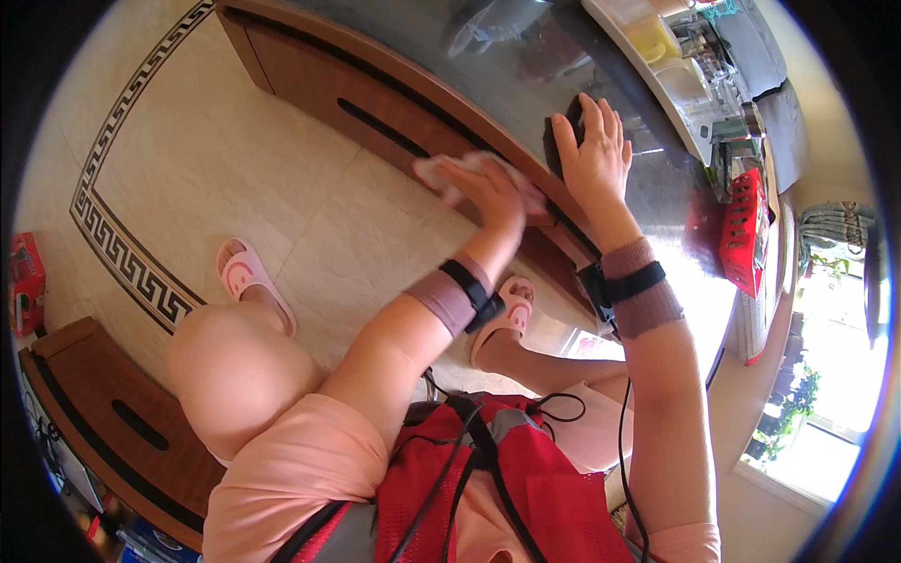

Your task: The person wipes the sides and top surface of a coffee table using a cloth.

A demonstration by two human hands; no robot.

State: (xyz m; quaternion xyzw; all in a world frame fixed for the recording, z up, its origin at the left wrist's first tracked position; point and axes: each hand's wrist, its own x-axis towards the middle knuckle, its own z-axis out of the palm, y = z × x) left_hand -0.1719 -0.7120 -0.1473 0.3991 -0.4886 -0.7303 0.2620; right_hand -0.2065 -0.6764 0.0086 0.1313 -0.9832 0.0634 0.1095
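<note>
My left hand (pixel 493 190), blurred, presses a pink and white cloth (pixel 450 184) against the wooden front of a cabinet (pixel 394 119), by its upper edge. Parts of the cloth stick out on both sides of the hand. My right hand (pixel 598 144) lies with spread fingers on the dark glossy top (pixel 521 70) of the same cabinet and holds nothing. Both wrists wear mauve bands with black straps and small devices. A long dark slot in the cabinet front lies beyond the cloth.
A white tray (pixel 658 91) with cups and glassware stands along the cabinet top. Beside it is a red plastic basket (pixel 744 232). A second wooden cabinet (pixel 112 415) stands at the lower left, near a red box (pixel 27 281). My slippered feet rest on the tiled floor (pixel 338 232).
</note>
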